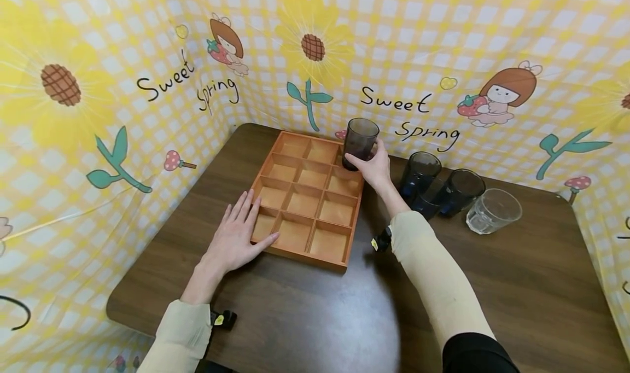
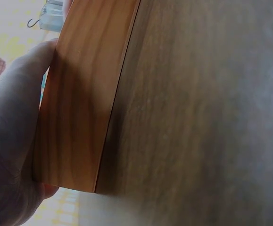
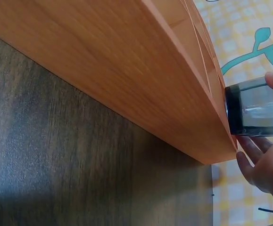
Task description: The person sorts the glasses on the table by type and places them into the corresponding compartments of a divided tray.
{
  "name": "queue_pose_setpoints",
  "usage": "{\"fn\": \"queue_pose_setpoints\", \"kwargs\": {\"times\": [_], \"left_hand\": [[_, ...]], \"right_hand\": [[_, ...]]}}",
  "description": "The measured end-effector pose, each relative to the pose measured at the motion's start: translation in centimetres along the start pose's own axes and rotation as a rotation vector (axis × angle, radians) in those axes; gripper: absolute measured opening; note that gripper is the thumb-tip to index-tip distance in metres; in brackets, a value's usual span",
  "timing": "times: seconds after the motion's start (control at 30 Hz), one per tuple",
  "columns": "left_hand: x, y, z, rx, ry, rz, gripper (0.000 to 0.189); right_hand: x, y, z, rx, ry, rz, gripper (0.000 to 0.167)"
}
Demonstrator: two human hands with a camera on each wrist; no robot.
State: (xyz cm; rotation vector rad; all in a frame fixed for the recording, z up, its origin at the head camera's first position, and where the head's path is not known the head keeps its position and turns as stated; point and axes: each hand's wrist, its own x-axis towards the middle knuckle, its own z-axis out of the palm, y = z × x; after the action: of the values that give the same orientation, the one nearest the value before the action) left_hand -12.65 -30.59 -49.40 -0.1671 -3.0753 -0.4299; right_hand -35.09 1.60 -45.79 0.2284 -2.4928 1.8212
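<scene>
A wooden tray divided into several square compartments (image 1: 344, 269) lies on the table. Upright at its far right corner stands a smoky grey drinking glass (image 1: 361, 135), gripped by my right hand (image 1: 376, 168) with the thumb across its near side. In the right wrist view the thick dark base of the glass (image 3: 261, 110) is level with the tray's top edge, over the far corner. My left hand (image 1: 236, 239) rests on the tray's near left corner, its fingers straight and spread. The left wrist view shows the thumb (image 2: 20, 80) along the top of the tray's near wall (image 2: 79, 103).
Right of the tray stand several dark blue-tinted glasses (image 1: 465, 184), partly hidden behind my right forearm. A clear glass (image 1: 494, 211) leans tilted at the end of that group. A yellow checked cloth (image 1: 275, 61) rises along the back and left of the dark wooden table (image 1: 305, 318).
</scene>
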Motion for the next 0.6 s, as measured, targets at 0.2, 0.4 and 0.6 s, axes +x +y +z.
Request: {"fn": "queue_pose_setpoints", "kwargs": {"times": [0.2, 0.4, 0.6], "left_hand": [[-0.2, 0.1, -0.1, -0.012, 0.008, 0.003, 0.108], [-0.2, 0.0, 0.1, -0.019, 0.014, 0.004, 0.108], [-0.1, 0.0, 0.1, -0.009, 0.012, 0.004, 0.109]], "right_hand": [[0.1, -0.1, 0.3, -0.039, 0.015, -0.007, 0.090], [1.1, 1.4, 0.5, -0.035, 0.002, -0.025, 0.102], [3.2, 4.3, 1.1, -0.081, -0.010, -0.032, 0.097]]}}
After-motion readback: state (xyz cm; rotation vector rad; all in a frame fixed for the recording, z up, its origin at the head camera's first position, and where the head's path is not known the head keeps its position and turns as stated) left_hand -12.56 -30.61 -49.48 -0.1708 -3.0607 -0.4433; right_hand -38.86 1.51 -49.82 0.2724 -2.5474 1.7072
